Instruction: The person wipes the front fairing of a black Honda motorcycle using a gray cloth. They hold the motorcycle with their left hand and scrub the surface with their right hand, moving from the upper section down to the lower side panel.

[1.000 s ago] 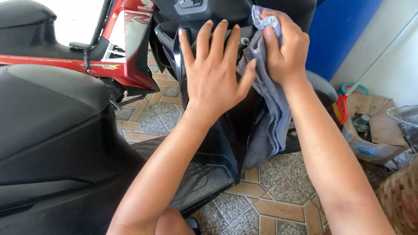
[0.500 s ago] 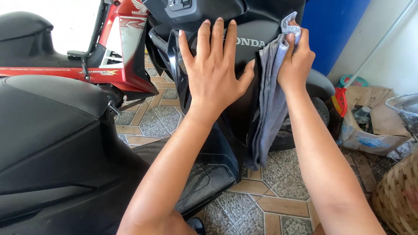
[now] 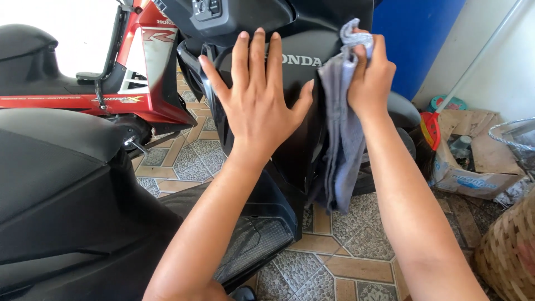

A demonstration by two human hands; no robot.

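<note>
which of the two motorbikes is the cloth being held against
The black scooter right in front: the right hand presses the grey cloth on its front panel. The red motorbike stands behind, untouched.

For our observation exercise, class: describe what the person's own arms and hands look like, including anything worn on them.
Both arms are bare right to the bottom edge of the picture: no sleeves, gloves, watch, bracelets or rings show. The left hand has short, plain fingernails; so does the right hand. No marks or bandages show on either forearm.

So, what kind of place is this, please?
Probably a home porch or garage where motorbikes are parked: a black scooter and a red motorbike stand on a patterned tile floor, with a cardboard box by the wall.
</note>
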